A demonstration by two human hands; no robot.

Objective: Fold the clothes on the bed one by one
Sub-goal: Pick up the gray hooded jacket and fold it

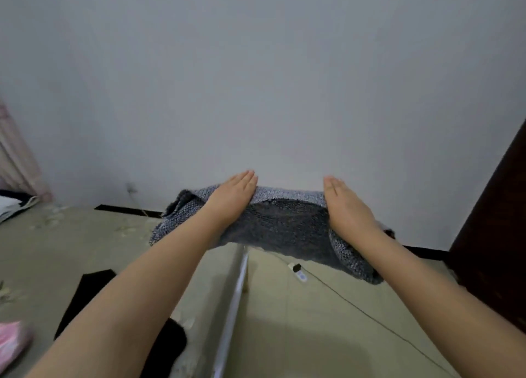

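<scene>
Left hand [232,197]: fingers straight and together, palm down, lying flat on the top edge of the knit, thumb side tucked out of sight so can't tell if there's a pinch underneath.
Right hand [345,204]: same deal, fingers straight and close together, resting on the right end of the fabric, thumb hidden.
Grey knit garment [280,221]: held up in the air between both hands, stretched across, sagging in the middle, with a loose bit flopping off the left end and a bunched roll hanging off the right.
Bed [51,249]: beige sheet, lower left, under the left forearm.
Black clothing [85,295]: lying flat on the bed, partly covered by the left arm, another dark lump nearer the camera.
Pink item [12,340]: bottom left corner, too blurry to say what it is.
White bar [232,312]: runs along the bed's edge, down the middle of the view.
Floor [327,335]: right of the bar, with a thin black cable [367,313] crossing it and a small white tag [299,274] near its far end.
Dark wooden furniture [495,221]: right edge, close behind the right forearm.
Wall [256,79]: plain, fills the upper half.
</scene>
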